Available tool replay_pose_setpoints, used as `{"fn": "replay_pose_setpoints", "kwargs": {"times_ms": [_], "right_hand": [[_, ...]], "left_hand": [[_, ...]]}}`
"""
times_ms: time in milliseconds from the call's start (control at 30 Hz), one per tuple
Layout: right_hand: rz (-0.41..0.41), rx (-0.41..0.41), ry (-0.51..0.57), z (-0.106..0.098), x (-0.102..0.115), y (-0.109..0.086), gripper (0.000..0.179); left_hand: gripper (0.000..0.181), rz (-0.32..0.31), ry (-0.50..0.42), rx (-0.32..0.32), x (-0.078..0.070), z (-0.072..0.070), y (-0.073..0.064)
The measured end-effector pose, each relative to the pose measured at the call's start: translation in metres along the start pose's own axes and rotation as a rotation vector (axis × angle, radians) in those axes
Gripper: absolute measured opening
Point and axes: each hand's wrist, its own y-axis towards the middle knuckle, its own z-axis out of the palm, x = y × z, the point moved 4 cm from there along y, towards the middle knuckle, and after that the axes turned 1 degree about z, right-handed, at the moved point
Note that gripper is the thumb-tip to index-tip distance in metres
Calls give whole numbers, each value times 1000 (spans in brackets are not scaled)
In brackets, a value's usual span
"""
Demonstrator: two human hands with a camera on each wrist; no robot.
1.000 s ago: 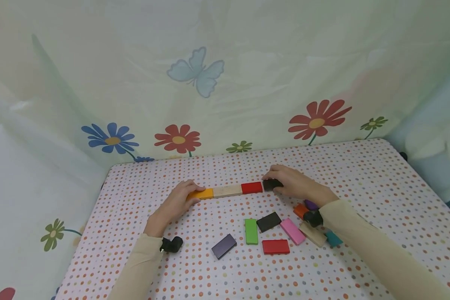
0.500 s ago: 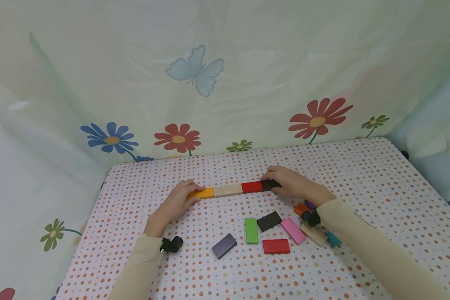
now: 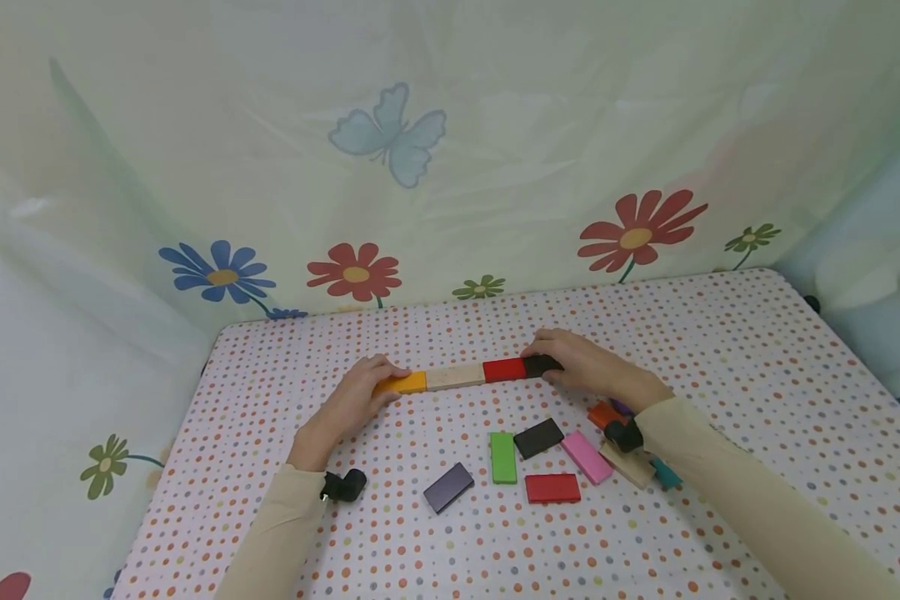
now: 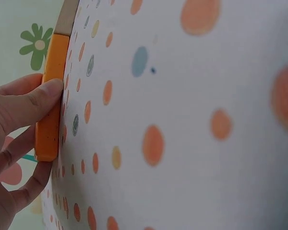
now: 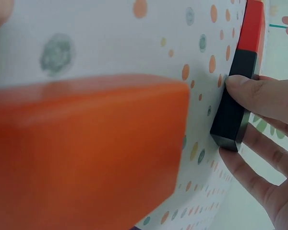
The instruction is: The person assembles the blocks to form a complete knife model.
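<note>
A row of blocks lies end to end across the table: an orange-yellow block (image 3: 412,382) at the left, a plain wooden block (image 3: 455,377), a red block (image 3: 504,369) and a black block (image 3: 537,365) at the right. My left hand (image 3: 357,395) grips the orange-yellow block, thumb on its near side and a finger at its outer end, as the left wrist view shows. With thumb and fingers my right hand (image 3: 581,364) holds the black block (image 5: 235,100), whose end touches the red block (image 5: 251,26).
Nearer the body lie a dark purple block (image 3: 448,487), a green block (image 3: 503,457), another black block (image 3: 538,438), a pink block (image 3: 587,457), another red block (image 3: 552,488), a wooden block (image 3: 627,465) and a teal block (image 3: 666,473). An orange block (image 3: 606,414) sits below the right wrist.
The right hand has slid the black block left, closing the gap to the red block. The left hand keeps its place on the orange-yellow block.
</note>
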Motion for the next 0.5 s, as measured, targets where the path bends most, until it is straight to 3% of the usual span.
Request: {"fn": "replay_pose_setpoints", "kwargs": {"times_ms": [300,500], "right_hand": [[-36,-33,6,-4,2,-11,42],[-96,-88,3,-14,19,-22,41]], "left_hand": [[37,-17,-7,10,-3,1,0],[37,-28,-1,9,-2,0,-1]]}}
